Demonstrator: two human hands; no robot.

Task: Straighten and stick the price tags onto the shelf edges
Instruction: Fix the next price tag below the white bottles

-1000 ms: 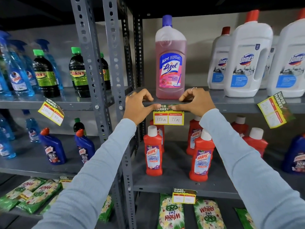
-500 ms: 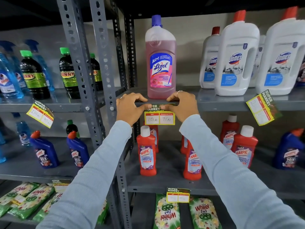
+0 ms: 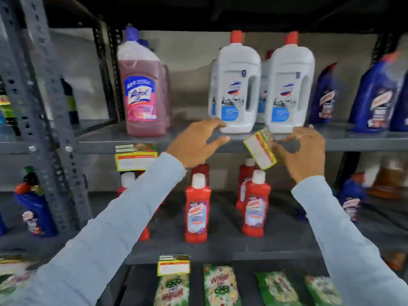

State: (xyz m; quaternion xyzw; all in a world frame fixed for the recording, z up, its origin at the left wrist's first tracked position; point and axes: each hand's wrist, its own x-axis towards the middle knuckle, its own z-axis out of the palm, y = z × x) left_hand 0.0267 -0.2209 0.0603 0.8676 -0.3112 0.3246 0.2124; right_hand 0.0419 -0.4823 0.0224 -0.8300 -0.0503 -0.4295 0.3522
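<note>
Shelf edge (image 3: 353,141): you left the straight tag (image 3: 136,156), now stuck flat, & moved right to the crooked tag (image 3: 260,149). Right hand (image 3: 302,153) grip clamped on it, left hand (image 3: 196,146) open beside it.

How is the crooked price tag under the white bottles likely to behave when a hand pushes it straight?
The crooked price tag looks like thin card, so it is probably light and would flex. It hangs tilted from the shelf edge, so it likely pivots easily. The right hand is at it.
</note>
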